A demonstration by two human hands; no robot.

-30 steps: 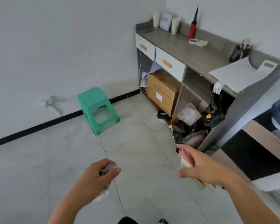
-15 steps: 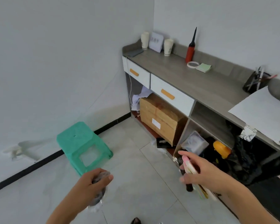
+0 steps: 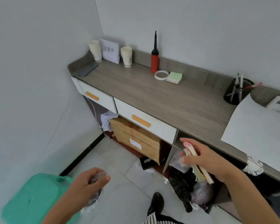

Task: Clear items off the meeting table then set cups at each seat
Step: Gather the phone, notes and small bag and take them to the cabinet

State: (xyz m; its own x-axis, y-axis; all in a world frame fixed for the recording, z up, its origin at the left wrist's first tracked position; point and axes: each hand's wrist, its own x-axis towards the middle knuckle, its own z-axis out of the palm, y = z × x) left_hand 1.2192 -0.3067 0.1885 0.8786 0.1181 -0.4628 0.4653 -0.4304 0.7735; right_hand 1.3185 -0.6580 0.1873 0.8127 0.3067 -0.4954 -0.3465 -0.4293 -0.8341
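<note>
Since both hands are loaded, I judge the step to be setting these cleared things down on the grey worktop [image 3: 152,94]. My left hand [image 3: 87,183] is curled round a crumpled plastic bag [image 3: 94,197], low and near, right of the green stool [image 3: 31,199]. My right hand [image 3: 205,160] pinches a thin stack of pads [image 3: 200,172] in front of the open shelf under the worktop. Its long axis runs from far-left at my fingertips to near-right under my wrist, with the pink end pointing far-left. I would raise it above the edge, turn it flat and lay it on bare wood, well apart from the paper cups [image 3: 126,56].
</note>
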